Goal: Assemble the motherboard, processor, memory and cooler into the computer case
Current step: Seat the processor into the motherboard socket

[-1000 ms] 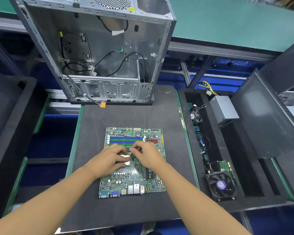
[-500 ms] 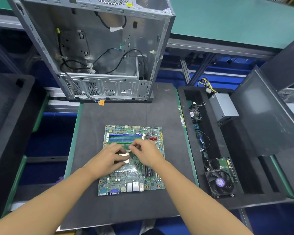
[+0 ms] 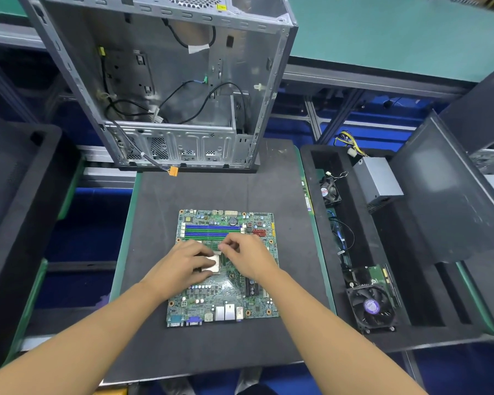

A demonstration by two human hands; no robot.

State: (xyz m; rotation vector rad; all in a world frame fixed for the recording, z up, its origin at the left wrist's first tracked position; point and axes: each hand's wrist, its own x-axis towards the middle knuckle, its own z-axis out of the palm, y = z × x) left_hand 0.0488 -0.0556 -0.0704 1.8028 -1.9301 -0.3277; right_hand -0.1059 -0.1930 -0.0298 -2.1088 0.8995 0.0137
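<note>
Green rectangular motherboard (image 3: 223, 295) beneath both hands, long axis pointing away, print unreadable, left hand (image 3: 180, 269) gripping square silver processor (image 3: 215, 268), right hand (image 3: 248, 258) pinched beside it, contents unclear.

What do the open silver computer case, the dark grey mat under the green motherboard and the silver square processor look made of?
The open silver computer case: bare sheet metal, likely steel; dull sheen, stamped ribs, punched vents. The dark grey mat: probably foam or rubber; matt, scuffed, no glare. The silver square processor: metal lid, satin shine, partly under the left hand.
</note>
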